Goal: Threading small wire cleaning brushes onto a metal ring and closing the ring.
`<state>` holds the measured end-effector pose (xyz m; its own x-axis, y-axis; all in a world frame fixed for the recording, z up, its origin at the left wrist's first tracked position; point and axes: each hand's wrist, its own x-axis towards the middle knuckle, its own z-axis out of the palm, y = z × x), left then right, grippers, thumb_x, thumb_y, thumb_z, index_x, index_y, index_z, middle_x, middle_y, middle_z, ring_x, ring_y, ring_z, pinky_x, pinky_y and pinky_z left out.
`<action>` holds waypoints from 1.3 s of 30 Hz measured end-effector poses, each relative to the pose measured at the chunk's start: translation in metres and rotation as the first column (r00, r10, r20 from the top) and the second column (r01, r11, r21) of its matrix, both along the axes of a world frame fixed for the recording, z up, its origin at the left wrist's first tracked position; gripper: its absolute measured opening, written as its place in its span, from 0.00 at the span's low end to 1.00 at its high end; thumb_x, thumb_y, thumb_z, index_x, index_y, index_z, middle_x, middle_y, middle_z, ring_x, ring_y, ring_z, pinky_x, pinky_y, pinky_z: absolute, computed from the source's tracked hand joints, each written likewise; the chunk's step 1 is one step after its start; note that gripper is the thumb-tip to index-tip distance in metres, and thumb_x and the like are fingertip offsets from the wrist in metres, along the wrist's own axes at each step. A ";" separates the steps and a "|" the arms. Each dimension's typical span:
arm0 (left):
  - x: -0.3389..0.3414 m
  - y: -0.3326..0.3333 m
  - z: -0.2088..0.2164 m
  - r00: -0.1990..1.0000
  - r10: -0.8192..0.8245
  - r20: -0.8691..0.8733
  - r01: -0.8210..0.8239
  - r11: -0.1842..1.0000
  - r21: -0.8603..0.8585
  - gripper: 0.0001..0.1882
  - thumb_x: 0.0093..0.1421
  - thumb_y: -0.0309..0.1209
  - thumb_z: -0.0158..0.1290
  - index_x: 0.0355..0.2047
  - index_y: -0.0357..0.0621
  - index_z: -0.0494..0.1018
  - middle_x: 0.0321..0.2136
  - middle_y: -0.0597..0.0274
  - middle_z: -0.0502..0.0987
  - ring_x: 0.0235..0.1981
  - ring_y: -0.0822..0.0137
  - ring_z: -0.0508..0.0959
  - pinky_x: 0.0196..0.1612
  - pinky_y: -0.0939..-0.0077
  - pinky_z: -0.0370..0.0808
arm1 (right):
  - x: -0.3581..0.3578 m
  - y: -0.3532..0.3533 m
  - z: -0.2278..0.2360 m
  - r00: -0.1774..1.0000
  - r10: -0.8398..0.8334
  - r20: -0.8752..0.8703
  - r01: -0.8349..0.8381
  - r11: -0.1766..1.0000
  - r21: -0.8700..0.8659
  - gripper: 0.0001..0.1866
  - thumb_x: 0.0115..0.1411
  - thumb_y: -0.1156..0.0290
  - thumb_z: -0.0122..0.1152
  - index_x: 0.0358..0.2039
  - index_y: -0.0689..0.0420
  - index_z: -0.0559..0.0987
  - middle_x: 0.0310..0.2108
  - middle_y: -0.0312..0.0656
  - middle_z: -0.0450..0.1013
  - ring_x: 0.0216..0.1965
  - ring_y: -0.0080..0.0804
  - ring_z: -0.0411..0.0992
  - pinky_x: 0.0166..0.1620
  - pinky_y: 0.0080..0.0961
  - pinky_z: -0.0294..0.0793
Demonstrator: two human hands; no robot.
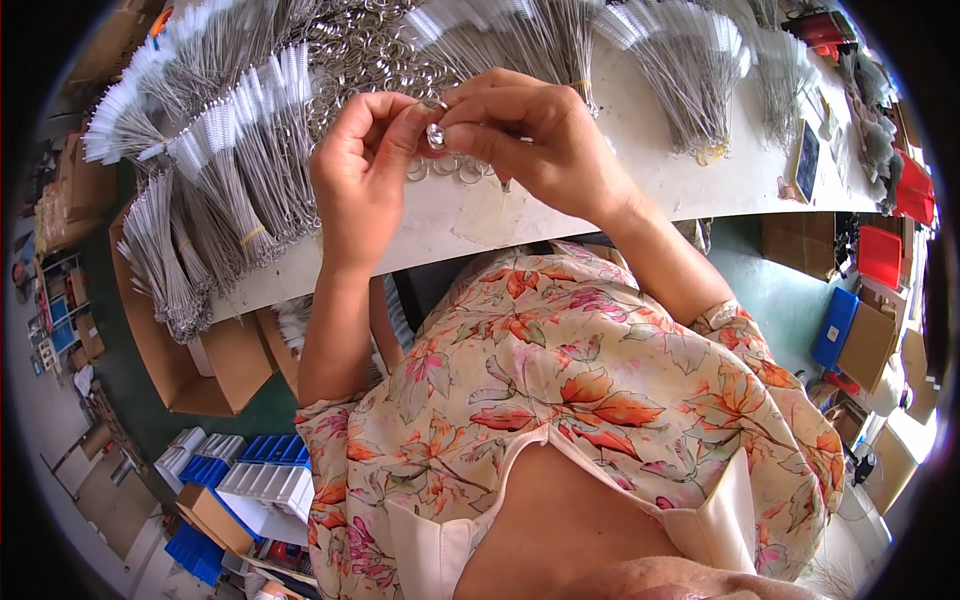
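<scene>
My left hand (362,160) and my right hand (540,135) meet above the front part of the white table (640,185). Between their pinched fingertips is a small shiny metal ring (435,136), gripped from both sides. Part of it is covered by the fingers, and whether it is one ring or more I cannot tell. Several loose rings (470,172) lie on the table just under my hands. Behind them spreads a heap of metal split rings (365,55). Bundles of thin wire brushes (225,165) with white bristles lie to the left of my left hand.
More bundles of wire brushes (690,75) lie along the table's far side. A dark tablet-like device (806,160) rests near the right edge. Below the table's left end stands an open cardboard box (185,350). Blue and white bins (265,475) are on the lower left.
</scene>
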<state>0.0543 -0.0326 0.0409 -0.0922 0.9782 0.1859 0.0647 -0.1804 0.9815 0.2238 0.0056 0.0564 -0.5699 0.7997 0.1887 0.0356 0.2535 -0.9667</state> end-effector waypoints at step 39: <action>-0.010 -0.033 0.027 0.956 0.227 -0.189 -0.098 0.848 0.521 0.15 0.47 0.13 0.53 0.38 0.27 0.72 0.36 0.48 0.75 0.34 0.64 0.78 0.37 0.78 0.78 | -0.025 -0.019 0.028 0.974 0.026 -0.225 -0.112 0.919 -0.377 0.10 0.57 0.66 0.58 0.33 0.61 0.77 0.18 0.31 0.69 0.18 0.14 0.65 0.21 0.12 0.61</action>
<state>0.0444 -0.0655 0.0676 -0.1324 0.7191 0.6822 0.3524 -0.6091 0.7105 0.1988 -0.0131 0.0846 -0.6071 0.7946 -0.0037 -0.1843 -0.1453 -0.9721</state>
